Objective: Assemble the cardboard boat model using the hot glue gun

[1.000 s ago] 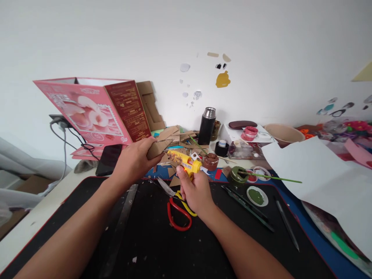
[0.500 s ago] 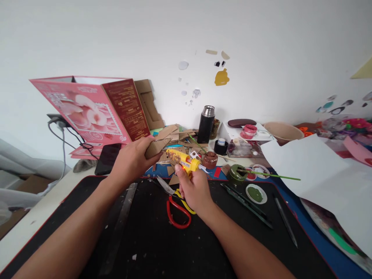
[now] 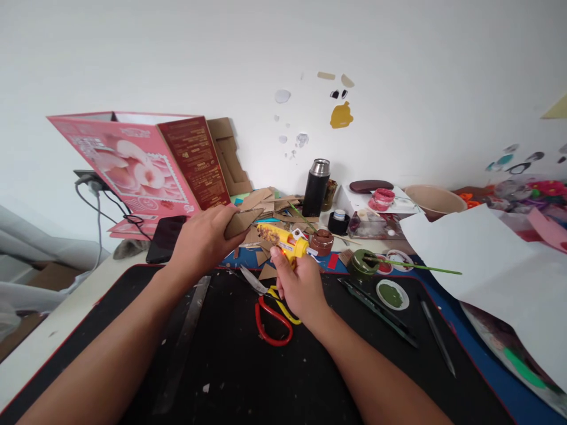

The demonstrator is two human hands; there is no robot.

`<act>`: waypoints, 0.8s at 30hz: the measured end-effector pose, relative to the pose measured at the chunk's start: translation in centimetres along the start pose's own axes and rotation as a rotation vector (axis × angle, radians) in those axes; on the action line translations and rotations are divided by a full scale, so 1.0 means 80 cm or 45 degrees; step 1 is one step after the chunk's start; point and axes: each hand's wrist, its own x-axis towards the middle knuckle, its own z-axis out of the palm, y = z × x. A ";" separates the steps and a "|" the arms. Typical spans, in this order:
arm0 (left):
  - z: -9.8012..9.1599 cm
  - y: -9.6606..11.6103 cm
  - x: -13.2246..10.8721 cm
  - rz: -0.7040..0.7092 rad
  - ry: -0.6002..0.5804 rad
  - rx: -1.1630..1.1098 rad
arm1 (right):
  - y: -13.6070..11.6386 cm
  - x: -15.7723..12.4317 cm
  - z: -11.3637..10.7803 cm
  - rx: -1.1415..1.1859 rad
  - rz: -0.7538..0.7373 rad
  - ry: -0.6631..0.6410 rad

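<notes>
A folded-looking piece of brown cardboard (image 3: 243, 222) is held in my left hand (image 3: 204, 237), its pointed end toward the right. My right hand (image 3: 302, 287) is wrapped round the handle of a yellow glue gun (image 3: 283, 239), which has brown smears on its nozzle end and a small orange light. The nozzle points left, close to the cardboard's tip; I cannot tell whether they touch. Under my right hand lie scissors (image 3: 273, 339) with one red and one yellow handle, blades partly apart. A clear ruler (image 3: 183, 348) rests on the black mat below my left forearm.
Cardboard scraps (image 3: 261, 198) are heaped behind my hands. A black flask (image 3: 315, 192), a brown paint jar (image 3: 322, 242) and a green paint jar (image 3: 362, 265) with a brush (image 3: 416, 265) stand beyond. Pens (image 3: 376, 313) lie right; a phone (image 3: 166, 239) and pink box (image 3: 133, 168) are left.
The view has shifted slightly. Both hands keep their hold on the cardboard and the glue gun, with little movement between them.
</notes>
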 end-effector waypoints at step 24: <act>0.000 -0.001 -0.001 0.020 -0.001 -0.007 | 0.002 0.002 -0.001 0.001 -0.021 0.015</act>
